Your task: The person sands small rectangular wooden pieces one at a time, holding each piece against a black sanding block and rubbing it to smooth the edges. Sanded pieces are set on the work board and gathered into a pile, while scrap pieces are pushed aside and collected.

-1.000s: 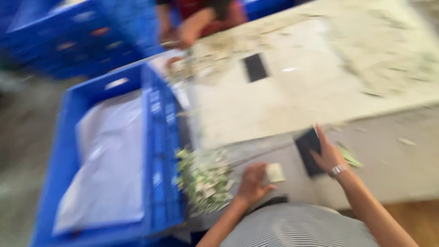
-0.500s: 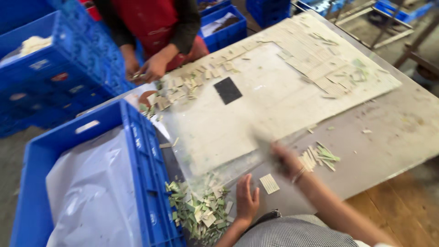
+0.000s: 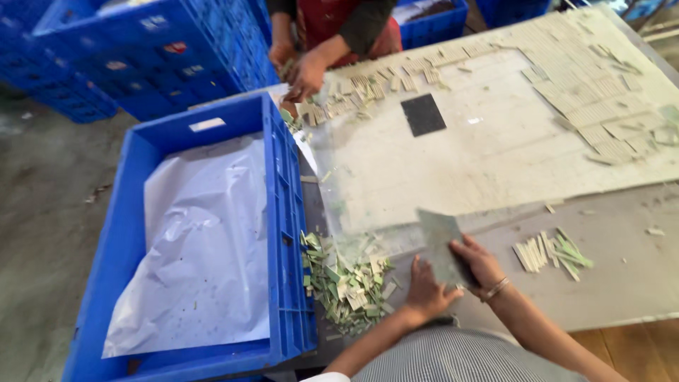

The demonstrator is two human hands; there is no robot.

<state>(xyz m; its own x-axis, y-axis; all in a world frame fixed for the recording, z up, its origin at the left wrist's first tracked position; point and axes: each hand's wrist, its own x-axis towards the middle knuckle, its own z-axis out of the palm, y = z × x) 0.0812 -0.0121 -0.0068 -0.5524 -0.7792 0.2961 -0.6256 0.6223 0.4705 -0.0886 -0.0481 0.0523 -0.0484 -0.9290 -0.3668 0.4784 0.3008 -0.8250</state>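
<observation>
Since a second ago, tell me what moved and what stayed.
The right hand brought its grey flat piece left, beside the left hand, near the pile of chips. The blue crate and dark rectangle stayed put.

Soft, even daylight, faint shadows, mild motion blur, no harsh glare.

head cam, looking down, close on table (image 3: 622, 283)
</observation>
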